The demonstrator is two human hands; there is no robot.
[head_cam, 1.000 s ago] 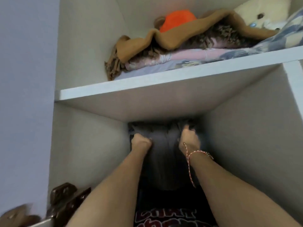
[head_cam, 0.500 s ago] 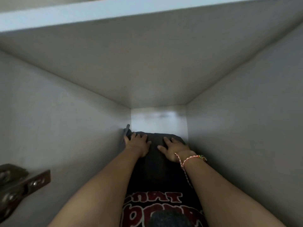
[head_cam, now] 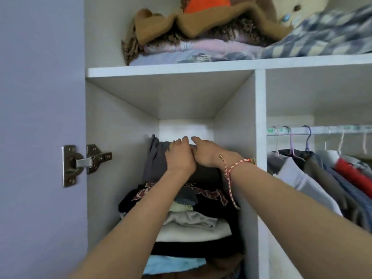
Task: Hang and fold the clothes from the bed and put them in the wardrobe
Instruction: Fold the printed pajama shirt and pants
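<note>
Two hands, touching: left hand (head_cam: 179, 156) and right hand (head_cam: 207, 154) rest on one dark grey folded garment (head_cam: 155, 158). Right fingers straight; left grip: cannot tell. Garment tops the stack (head_cam: 193, 228) in the wardrobe (head_cam: 260, 117), left compartment. Five hanger hooks (head_cam: 307, 137) at right.

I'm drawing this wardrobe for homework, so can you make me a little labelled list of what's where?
Hands: left hand and right hand rest side by side on the dark grey garment
Under it: black T-shirt with red lettering, then a stack of folded clothes
Shelf above: brown fringed throw over folded bedding
Right section: hanging clothes on a rail
Right wrist: red-and-white string bracelet
</note>
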